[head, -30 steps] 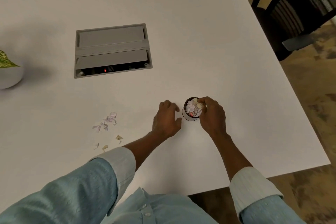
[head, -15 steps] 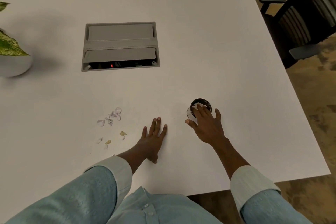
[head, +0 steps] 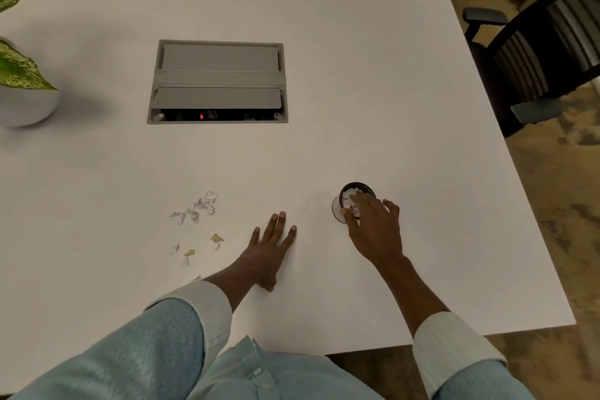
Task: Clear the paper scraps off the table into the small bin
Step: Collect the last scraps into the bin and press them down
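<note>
**Scraps half cleared, bin by the right hand**

The left hand (head: 271,247) lies flat on the white table (head: 389,75), palm down, fingers straight and slightly spread, holding nothing; the right hand (head: 373,227) reaches over the small bin (head: 357,186), its fingers extended onto the crumpled paper (head: 348,197) that fills the bin, the thumb beside the bin's wall; nothing is visibly pinched. The bin stands upright near the table's front right area. The loose paper scraps (head: 198,211) lie scattered on the table to the left of the left hand, apart from it; most are white, a few yellowish. Farther back sit a grey cable hatch (head: 217,81), a white plant pot (head: 26,107) at the left edge, and a black chair (head: 535,58) beyond the right edge.
</note>
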A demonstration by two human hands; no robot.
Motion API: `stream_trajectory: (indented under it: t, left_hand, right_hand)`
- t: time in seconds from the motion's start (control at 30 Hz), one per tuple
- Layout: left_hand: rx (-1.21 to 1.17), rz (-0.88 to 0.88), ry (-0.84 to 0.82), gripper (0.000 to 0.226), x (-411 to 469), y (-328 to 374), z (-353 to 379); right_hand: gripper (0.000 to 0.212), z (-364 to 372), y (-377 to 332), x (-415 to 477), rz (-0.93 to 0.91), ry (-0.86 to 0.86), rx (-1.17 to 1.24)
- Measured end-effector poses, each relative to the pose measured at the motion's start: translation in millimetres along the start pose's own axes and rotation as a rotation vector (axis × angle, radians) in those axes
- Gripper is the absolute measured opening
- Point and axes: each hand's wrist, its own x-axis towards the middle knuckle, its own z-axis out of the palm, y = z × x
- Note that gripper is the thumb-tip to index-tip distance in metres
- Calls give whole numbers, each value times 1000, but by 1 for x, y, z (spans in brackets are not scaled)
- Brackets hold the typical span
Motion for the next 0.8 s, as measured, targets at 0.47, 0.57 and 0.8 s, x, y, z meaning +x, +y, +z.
stream_trajectory:
  t: [0.47, 0.57, 0.8]
  left_hand:
    - [-46, 27, 70, 138, -1, -5, 2]
    - [-94, 45, 122, 121, -6, -12, 7]
    - [-290, 21, 310, 67, -34, -33, 29]
  right_hand:
    - [53, 10, 3, 10, 42, -269, -89]
    - [35, 5, -2, 5, 77, -116, -26]
    - [31, 0, -36, -12, -33, 143, -8]
